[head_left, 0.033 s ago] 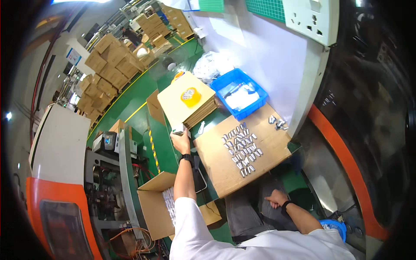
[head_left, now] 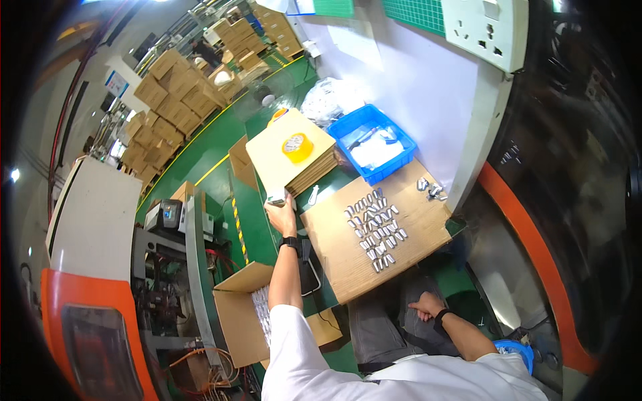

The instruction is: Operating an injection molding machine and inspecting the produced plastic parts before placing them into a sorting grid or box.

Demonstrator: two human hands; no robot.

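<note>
My left hand [head_left: 281, 215] reaches out to the near corner of a stack of flat cardboard sheets [head_left: 284, 144]. It is closed on a small whitish block-like object [head_left: 275, 199] with a dark edge, whose kind I cannot make out. Resting on my thigh, my right hand [head_left: 426, 306] is loosely closed, and nothing shows in it. Several short shiny metal cylinders [head_left: 376, 230] lie in rows on a cardboard sheet [head_left: 334, 250] in front of me. A small white piece [head_left: 313, 195] lies beside the stack.
A roll of yellow tape [head_left: 297, 148] sits on the stack. Behind the sheet stands a blue bin [head_left: 372, 176] with plastic bags inside. Loose metal pieces [head_left: 431, 189] lie at the right. An open carton [head_left: 235, 314] stands left of my arm, near an orange-and-white machine [head_left: 93, 281].
The small object in my left hand has tilted, so less of its pale face shows. The whole view has shifted slightly; my right hand stays on my thigh.
</note>
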